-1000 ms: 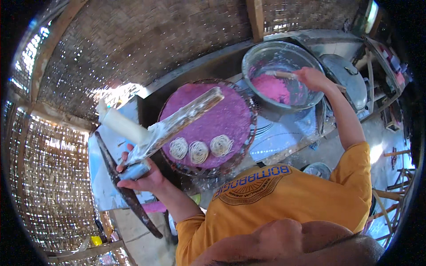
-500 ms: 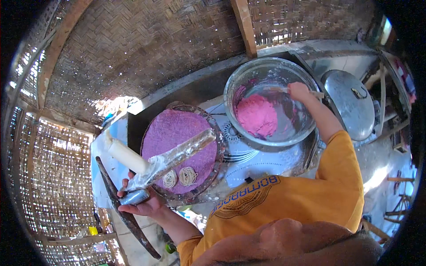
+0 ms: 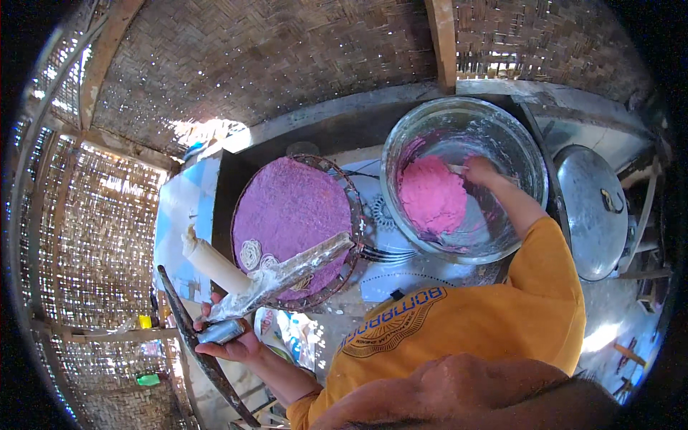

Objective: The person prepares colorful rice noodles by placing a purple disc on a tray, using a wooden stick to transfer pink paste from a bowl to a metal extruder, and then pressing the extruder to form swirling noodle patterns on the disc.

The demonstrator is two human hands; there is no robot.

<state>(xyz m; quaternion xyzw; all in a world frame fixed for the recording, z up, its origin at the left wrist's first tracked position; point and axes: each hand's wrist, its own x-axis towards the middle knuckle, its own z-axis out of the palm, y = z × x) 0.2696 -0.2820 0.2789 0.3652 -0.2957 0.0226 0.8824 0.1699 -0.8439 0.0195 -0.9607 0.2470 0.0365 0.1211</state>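
My left hand (image 3: 240, 346) grips a wooden dough press by its silver cylinder (image 3: 221, 331). Its flour-dusted wooden bar (image 3: 287, 276) reaches over a round tray lined with purple mesh cloth (image 3: 290, 201), and a cream-coloured plunger (image 3: 213, 264) sticks out beside it. Pale noodle nests (image 3: 251, 254) lie on the cloth, some partly covered by the bar. Inside a large metal basin (image 3: 530, 143), my right hand (image 3: 479, 170) is closed around a light-coloured flat stick (image 3: 456, 169), whose far end is hard to make out. Touching or close to the stick is a lump of pink dough (image 3: 432, 193).
Right of the basin stands a large metal lid (image 3: 591, 215) with a handle. A long dark curved stick (image 3: 204, 358) slants past my left hand; whether it joins the press is unclear. A woven bamboo wall (image 3: 287, 72) and wooden post (image 3: 442, 46) rise behind the table.
My right hand has come lower and closer to the pink dough. The press in my left hand has shifted toward me, showing another nest at the left. The whole view has turned slightly.
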